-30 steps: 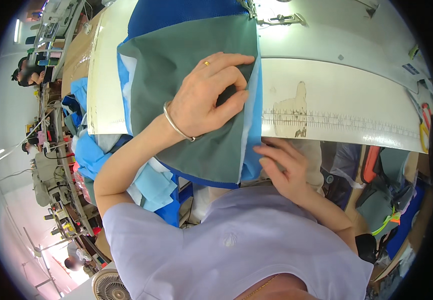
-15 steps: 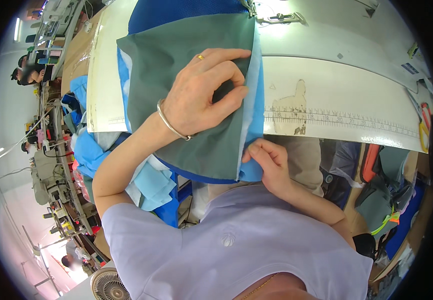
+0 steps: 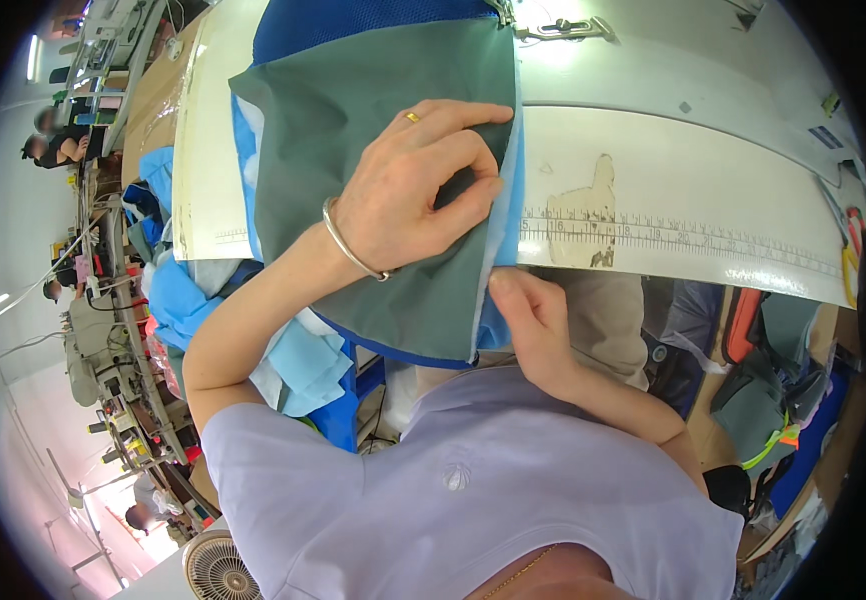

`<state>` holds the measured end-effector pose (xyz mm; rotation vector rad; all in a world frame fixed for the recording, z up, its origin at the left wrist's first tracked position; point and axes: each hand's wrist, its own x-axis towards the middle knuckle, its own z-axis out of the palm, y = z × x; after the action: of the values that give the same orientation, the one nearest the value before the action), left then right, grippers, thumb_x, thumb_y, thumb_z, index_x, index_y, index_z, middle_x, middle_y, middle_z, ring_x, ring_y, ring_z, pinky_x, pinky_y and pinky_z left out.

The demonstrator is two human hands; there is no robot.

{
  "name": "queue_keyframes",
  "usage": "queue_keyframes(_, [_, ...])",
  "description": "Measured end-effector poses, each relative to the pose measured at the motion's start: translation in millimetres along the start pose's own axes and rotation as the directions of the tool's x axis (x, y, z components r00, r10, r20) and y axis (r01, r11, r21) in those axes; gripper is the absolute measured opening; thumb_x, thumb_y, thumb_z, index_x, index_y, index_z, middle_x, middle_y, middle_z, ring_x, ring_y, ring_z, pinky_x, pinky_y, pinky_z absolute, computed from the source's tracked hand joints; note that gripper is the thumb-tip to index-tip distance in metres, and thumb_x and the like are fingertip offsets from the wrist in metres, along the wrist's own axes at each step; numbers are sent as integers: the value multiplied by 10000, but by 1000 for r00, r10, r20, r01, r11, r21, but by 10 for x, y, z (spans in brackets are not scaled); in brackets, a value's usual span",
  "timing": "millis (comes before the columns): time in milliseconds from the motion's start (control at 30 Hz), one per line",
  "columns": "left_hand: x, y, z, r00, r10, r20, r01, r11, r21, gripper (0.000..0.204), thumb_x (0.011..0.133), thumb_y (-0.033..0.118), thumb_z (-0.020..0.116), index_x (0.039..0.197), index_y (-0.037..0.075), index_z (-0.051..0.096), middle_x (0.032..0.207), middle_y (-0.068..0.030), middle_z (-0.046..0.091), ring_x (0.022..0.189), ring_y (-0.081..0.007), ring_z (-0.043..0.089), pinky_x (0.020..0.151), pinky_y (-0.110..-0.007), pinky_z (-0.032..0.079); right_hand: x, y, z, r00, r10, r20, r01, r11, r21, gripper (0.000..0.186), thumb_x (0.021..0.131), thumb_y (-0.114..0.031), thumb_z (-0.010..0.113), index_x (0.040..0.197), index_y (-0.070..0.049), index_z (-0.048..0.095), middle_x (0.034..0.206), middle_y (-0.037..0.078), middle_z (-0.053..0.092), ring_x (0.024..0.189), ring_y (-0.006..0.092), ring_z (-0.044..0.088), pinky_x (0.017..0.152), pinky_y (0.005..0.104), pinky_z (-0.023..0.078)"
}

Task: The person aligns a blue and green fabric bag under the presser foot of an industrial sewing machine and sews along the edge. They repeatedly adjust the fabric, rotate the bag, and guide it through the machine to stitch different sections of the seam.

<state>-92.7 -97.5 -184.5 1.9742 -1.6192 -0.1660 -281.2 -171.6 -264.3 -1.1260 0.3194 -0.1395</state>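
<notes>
A grey-green fabric panel (image 3: 353,90) lies over light blue fabric (image 3: 513,215), with dark blue mesh (image 3: 353,22) at its far end. The far right corner of this layered piece is at the metal sewing-machine foot (image 3: 505,12). My left hand (image 3: 423,185) rests on the panel, index finger stretched along the right edge, thumb and middle finger closed together at that edge. Nearer my body, my right hand (image 3: 533,315) pinches the light blue layer at the right edge between thumb and curled fingers. Its fingertips are partly hidden.
A white table (image 3: 673,190) with a printed ruler scale extends to the right. A metal guide (image 3: 578,30) sits beside the machine foot. Blue cloth pieces (image 3: 188,300) hang at the left. Scissors (image 3: 850,260) lie at the right end. Other people (image 3: 58,145) sit far left.
The fabric has shifted slightly away from me, toward the machine foot. My left hand has slid a little right. The right hand has moved slightly up and left, and less light blue shows.
</notes>
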Motion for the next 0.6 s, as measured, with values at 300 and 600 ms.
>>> queue_keyframes(300, [-2, 2, 54, 1000, 7, 9, -7, 1000, 5, 82, 835, 66, 695, 840, 31, 621, 1282, -182, 660, 1071, -350, 629, 925, -409, 485, 11, -39, -33, 996, -30, 80, 38, 994, -104, 277, 1020, -159, 558, 823, 31, 599, 621, 2, 462, 603, 60, 403, 523, 276, 360])
queue_keyframes(600, [-54, -82, 148, 999, 27, -38, -24, 997, 71, 416, 799, -17, 665, 1213, 27, 651, 1296, -142, 647, 1095, -335, 631, 953, -413, 509, -73, 48, 9, 994, 4, 113, 14, 986, -164, 251, 1023, -148, 536, 845, 24, 579, 617, 55, 443, 584, 99, 411, 529, 308, 376])
